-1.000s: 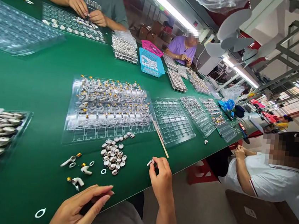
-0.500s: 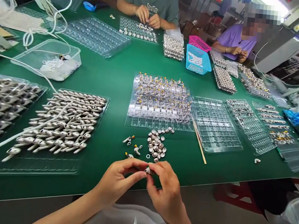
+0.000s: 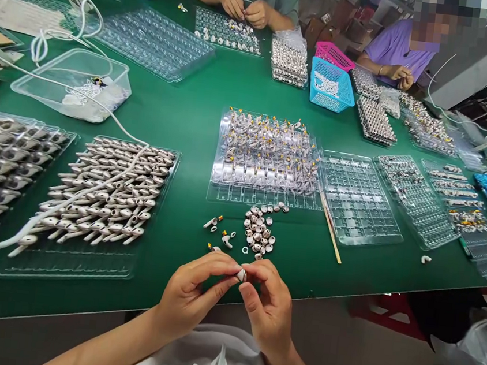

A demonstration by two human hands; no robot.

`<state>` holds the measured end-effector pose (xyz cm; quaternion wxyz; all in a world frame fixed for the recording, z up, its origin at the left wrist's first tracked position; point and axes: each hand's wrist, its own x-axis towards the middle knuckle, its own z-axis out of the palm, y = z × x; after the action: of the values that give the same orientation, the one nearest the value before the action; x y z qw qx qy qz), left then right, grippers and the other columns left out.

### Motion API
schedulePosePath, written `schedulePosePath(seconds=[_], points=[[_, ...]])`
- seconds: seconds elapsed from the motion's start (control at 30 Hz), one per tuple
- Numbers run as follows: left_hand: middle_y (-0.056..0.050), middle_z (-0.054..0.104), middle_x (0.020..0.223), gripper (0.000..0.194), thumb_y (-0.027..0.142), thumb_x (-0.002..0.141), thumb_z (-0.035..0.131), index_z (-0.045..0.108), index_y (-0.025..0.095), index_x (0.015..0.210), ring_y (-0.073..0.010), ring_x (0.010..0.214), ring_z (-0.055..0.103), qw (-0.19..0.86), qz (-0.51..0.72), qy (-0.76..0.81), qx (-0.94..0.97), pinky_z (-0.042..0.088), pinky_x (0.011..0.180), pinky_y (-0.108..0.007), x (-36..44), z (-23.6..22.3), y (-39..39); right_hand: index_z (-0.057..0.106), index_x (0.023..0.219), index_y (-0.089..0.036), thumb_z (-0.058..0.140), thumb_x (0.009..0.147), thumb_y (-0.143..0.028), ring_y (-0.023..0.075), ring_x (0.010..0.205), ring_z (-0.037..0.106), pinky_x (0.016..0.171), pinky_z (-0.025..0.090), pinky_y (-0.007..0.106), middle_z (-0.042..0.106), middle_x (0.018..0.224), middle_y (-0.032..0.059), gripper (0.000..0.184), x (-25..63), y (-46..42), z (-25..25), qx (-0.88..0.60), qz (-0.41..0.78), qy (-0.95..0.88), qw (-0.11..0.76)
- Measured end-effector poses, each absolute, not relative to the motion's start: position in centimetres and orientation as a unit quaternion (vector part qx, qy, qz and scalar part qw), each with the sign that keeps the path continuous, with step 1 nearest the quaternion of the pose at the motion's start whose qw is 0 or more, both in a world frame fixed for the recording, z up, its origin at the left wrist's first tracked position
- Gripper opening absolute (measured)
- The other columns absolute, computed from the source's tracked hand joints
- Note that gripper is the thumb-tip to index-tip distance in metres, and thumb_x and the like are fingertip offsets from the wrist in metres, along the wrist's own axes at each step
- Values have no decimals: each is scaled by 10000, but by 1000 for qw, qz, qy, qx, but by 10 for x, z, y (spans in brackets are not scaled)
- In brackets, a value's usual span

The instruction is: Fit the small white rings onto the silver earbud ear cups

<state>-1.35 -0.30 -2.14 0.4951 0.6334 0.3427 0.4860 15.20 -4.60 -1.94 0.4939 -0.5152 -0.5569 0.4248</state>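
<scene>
Close to my body, above the table's front edge, my left hand (image 3: 199,282) pinches a small white earbud part (image 3: 241,274) between thumb and index finger. Fingertips of my right hand (image 3: 269,301) press on the part's other side, its thumb a little lower and apart from the index finger. Much of the part is covered by my fingers. Just beyond lies a loose pile of small round earbud caps (image 3: 259,230). Left of the pile, several earbud pieces with orange ends (image 3: 227,239) are scattered, along with a thin white ring (image 3: 245,250).
A tray of orange-tipped earbud parts (image 3: 268,153) stands ahead, with a wooden stick (image 3: 331,229) and a transparent tray (image 3: 361,200) on its right. Stemmed earbud shells (image 3: 107,191) fill a left tray, crossed by a white cable (image 3: 68,196). Two co-workers sit opposite, near a blue basket (image 3: 331,99).
My right thumb has moved away from the index finger, and the earbud part looks turned between my fingertips. The view has tilted down slightly, so the table appears higher.
</scene>
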Motion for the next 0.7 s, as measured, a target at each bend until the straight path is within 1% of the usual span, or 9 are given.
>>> schedulePosePath(seconds=[0.07, 0.17, 0.3, 0.47, 0.57, 0.7], points=[[-58, 735, 923, 280, 8, 862, 633, 709, 198, 1052, -167, 866, 691, 468, 496, 314, 661, 563, 821, -284, -13, -22, -1, 655, 1110, -233, 581, 935, -240, 160, 825, 590, 724, 503, 280, 614, 911, 38, 190, 152, -44, -18, -512, 425, -561, 492], [-69, 724, 935, 290, -10, 870, 616, 698, 183, 1070, -170, 900, 681, 457, 493, 299, 677, 561, 830, -297, -13, -24, 1, 658, 1113, -246, 585, 930, -196, 156, 848, 598, 739, 499, 270, 629, 931, 34, 203, 156, -42, -17, -508, 428, -566, 489], [-95, 709, 988, 292, 26, 855, 665, 685, 172, 1107, -189, 923, 673, 437, 482, 302, 697, 566, 811, -316, -16, -25, 4, 668, 1085, -259, 609, 915, -178, 157, 866, 601, 748, 494, 268, 640, 941, 29, 197, 161, -40, -18, -497, 448, -561, 488], [-76, 696, 910, 322, 4, 865, 638, 685, 184, 1128, -184, 853, 658, 378, 476, 249, 754, 545, 771, -333, -21, -24, 9, 694, 1046, -267, 667, 884, -187, 148, 822, 598, 727, 501, 263, 644, 909, 20, 183, 164, -41, -23, -464, 519, -525, 490], [-64, 685, 876, 305, 11, 869, 637, 693, 191, 1109, -173, 810, 644, 371, 465, 248, 765, 534, 743, -321, -22, -22, 10, 708, 1033, -274, 684, 876, -204, 128, 778, 591, 688, 506, 242, 638, 904, 12, 174, 164, -42, -25, -447, 566, -480, 499], [-46, 649, 848, 275, 35, 865, 660, 702, 200, 1081, -150, 760, 630, 382, 467, 271, 750, 532, 702, -284, -20, -22, 6, 729, 1005, -263, 705, 863, -219, 89, 687, 568, 615, 492, 198, 624, 884, 4, 150, 161, -42, -22, -427, 600, -434, 520]])
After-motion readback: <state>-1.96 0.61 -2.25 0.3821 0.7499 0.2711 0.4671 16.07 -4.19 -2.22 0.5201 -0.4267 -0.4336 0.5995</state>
